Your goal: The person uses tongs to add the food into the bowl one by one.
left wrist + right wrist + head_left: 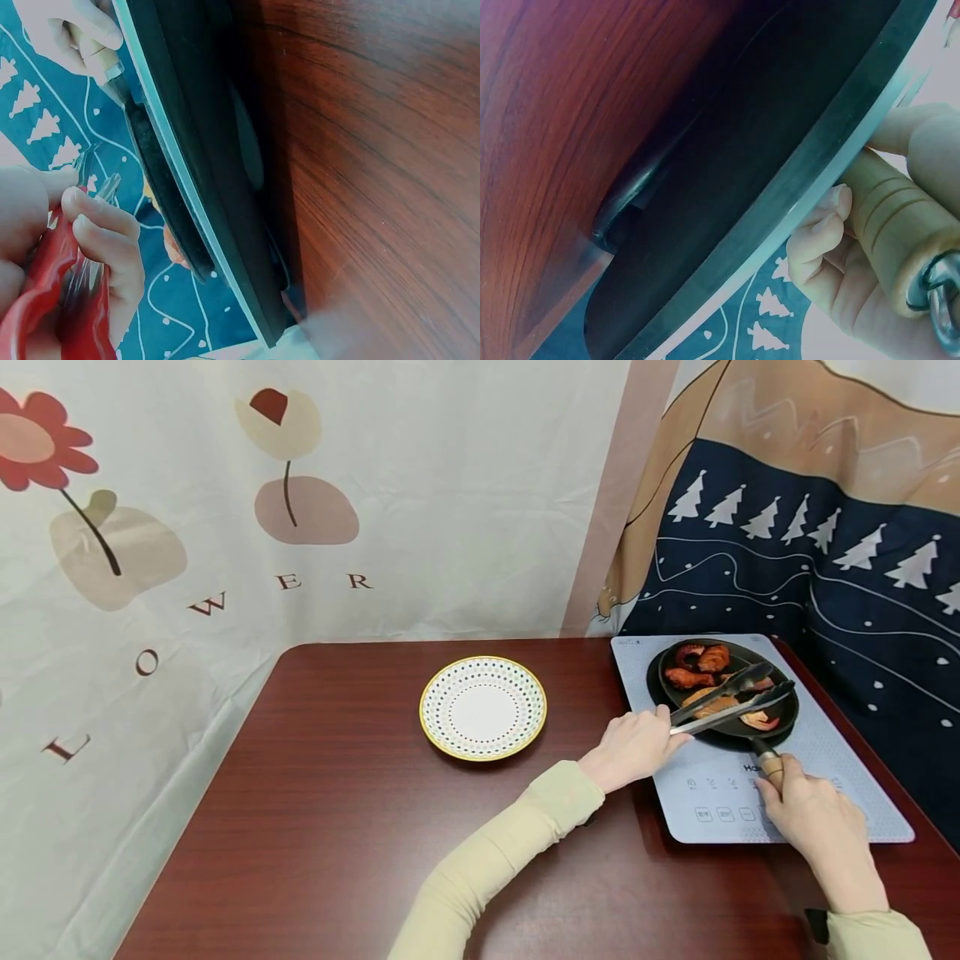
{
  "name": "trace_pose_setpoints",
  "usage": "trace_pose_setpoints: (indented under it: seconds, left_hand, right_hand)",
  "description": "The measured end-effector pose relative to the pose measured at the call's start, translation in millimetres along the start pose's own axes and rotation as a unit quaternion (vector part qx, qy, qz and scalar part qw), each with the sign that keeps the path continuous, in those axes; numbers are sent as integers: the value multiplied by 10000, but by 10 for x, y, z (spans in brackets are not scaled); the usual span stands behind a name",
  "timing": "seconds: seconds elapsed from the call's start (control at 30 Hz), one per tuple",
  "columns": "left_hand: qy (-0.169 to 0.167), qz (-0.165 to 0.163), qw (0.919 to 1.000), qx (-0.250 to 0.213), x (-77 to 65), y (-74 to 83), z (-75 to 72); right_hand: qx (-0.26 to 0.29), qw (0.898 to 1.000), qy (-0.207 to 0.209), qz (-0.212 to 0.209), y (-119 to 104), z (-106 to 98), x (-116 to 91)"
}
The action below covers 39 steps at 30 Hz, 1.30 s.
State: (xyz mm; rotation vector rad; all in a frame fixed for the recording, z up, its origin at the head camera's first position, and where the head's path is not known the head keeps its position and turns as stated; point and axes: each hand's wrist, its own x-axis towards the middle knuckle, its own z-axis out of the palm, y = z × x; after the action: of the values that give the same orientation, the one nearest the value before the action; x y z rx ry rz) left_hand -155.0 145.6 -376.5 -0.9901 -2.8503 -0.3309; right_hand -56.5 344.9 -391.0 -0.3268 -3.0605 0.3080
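Note:
My left hand [636, 745] grips a pair of tongs [727, 713] with metal arms and dark tips; red handle grips [79, 307] show in the left wrist view. The tongs' arms are spread over a black frying pan [741, 655]. Browned food pieces lie in the pan, among them what looks like a drumstick [688, 678] and a curled, orange-edged piece [761, 721]. Whether the tips touch any food I cannot tell. With curled fingers, my right hand [817, 814] holds the pan's wooden handle [900, 217], which has a metal hanging loop at its end.
The pan sits on a white induction cooktop [847, 777] with a flat control panel, at the table's right side. Left of it, a round plate [483, 710] with a yellow rim and dotted pattern lies on the brown wooden table [337, 793]. Patterned curtains [450, 485] hang behind.

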Motion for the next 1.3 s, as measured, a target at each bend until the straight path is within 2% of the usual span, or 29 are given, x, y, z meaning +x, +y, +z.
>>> trace_pose_setpoints:
  seconds: [0.47,0.67,0.97,1.13,1.3]
  left_hand:
    - [175,-55,9995,-253,-64,-186,6]
    - [80,-266,9984,-492,-106,-268,12]
    - [130,-560,9965,-614,-180,-390,1]
    - [190,-629,9961,-587,-242,-503,-18]
    - [399,-645,9960,-470,-348,-665,-35]
  right_hand:
    - [-39,10000,-65,14,12,-11,2]
    - [-58,9999,-132,55,18,-16,6]
    - [-52,10000,-54,37,21,1,0]
    - [-18,10000,-37,25,20,1,2]
    - [-28,10000,-34,25,10,-1,9]
